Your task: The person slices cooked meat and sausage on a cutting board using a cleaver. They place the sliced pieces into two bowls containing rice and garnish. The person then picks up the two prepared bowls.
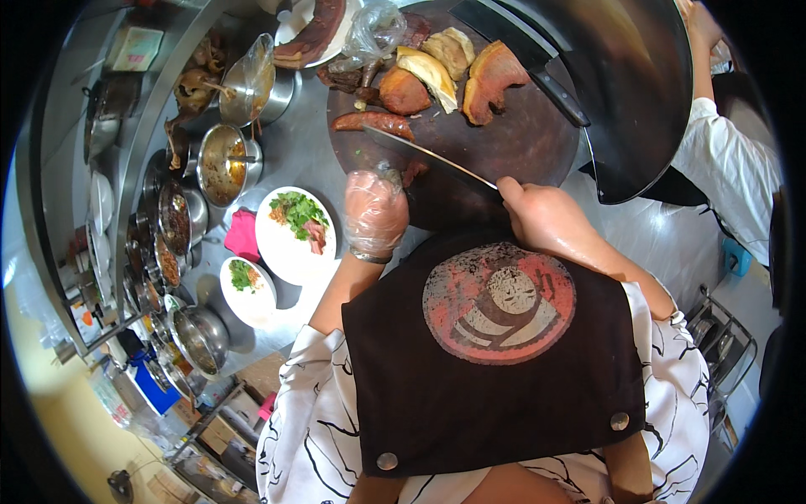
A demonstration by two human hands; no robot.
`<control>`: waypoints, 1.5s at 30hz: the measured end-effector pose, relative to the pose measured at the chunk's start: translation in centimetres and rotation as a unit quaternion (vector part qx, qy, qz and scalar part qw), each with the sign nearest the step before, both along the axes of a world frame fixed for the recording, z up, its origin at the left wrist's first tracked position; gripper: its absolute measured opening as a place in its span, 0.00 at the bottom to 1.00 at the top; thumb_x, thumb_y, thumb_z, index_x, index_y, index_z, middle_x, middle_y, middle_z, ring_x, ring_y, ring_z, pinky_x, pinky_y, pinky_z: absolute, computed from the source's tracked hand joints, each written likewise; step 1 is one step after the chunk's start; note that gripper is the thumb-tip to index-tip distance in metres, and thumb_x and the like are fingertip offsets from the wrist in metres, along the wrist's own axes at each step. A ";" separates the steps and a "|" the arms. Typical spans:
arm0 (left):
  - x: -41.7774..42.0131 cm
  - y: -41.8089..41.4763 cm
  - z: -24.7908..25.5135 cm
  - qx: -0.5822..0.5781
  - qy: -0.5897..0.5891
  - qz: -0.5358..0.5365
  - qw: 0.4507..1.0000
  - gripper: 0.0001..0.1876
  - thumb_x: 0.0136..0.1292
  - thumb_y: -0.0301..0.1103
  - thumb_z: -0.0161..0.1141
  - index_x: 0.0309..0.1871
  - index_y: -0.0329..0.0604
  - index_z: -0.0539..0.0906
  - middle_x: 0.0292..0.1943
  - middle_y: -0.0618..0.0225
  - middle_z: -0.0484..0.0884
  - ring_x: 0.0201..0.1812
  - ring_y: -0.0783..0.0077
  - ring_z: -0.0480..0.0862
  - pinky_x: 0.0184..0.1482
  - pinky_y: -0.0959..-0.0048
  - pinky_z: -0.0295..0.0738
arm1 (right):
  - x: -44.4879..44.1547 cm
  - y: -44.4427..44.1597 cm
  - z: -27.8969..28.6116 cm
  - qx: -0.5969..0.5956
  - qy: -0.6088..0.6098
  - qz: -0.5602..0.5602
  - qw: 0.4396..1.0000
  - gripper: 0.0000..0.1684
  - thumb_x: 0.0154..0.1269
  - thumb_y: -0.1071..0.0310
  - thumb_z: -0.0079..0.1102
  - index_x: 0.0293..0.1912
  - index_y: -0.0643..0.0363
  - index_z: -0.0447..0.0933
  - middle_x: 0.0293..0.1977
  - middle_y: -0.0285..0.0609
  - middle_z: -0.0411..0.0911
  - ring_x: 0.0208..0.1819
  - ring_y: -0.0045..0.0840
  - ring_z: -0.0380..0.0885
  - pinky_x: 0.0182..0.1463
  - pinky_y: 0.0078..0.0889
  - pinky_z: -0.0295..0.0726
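Note:
My right hand grips a cleaver, its blade slanting up and left over a round, dark chopping board. My left hand, in a clear plastic glove, is curled at the board's near-left edge. Beside its fingertips lies a small dark reddish piece of meat; whether the fingers hold any of it is hidden. A reddish sausage lies just beyond the blade tip. Farther back are a rounded piece of browned meat, yellow-skinned poultry and a curved slab of roasted pork.
A second cleaver lies at the board's back right, beside a large dark wok-like pan. Left stand two white dishes of rice with greens, a pink cloth and several steel bowls. A co-worker's sleeve is at right.

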State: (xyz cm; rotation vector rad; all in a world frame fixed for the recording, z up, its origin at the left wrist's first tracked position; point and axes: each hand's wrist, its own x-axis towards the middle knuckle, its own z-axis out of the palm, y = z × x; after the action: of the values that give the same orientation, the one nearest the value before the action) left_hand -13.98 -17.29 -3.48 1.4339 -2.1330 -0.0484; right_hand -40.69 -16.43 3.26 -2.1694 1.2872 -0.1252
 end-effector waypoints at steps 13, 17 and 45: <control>-1.4 -0.3 -3.0 0.049 0.016 -0.061 0.997 0.18 0.50 0.24 0.64 0.47 0.42 0.83 0.44 0.53 0.83 0.45 0.47 0.81 0.49 0.56 0.77 | 0.8 1.8 -0.2 -0.120 0.078 0.089 0.986 0.11 0.54 0.70 0.55 0.37 0.61 0.68 0.22 0.42 0.75 0.23 0.31 0.79 0.23 0.29 0.77; -1.8 -0.2 -2.8 0.082 0.040 -0.015 0.996 0.18 0.49 0.24 0.64 0.47 0.42 0.84 0.41 0.54 0.83 0.43 0.48 0.82 0.46 0.56 0.77 | 0.4 2.1 -0.3 -0.111 0.060 0.074 0.989 0.10 0.54 0.70 0.55 0.37 0.61 0.68 0.22 0.43 0.75 0.23 0.32 0.80 0.23 0.30 0.77; -0.6 -1.1 -5.5 0.039 0.126 0.022 0.991 0.08 0.49 0.23 0.66 0.34 0.41 0.81 0.31 0.57 0.78 0.34 0.52 0.79 0.37 0.60 0.75 | 5.0 -4.6 0.9 0.087 0.022 0.033 0.995 0.08 0.62 0.75 0.47 0.39 0.69 0.71 0.29 0.59 0.80 0.35 0.54 0.81 0.39 0.51 0.79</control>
State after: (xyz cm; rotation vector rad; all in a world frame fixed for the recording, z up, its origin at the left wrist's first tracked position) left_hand -14.54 -18.40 -8.96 1.4358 -1.9109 -0.2849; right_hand -35.73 -21.04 4.12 -2.0725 1.2029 0.0591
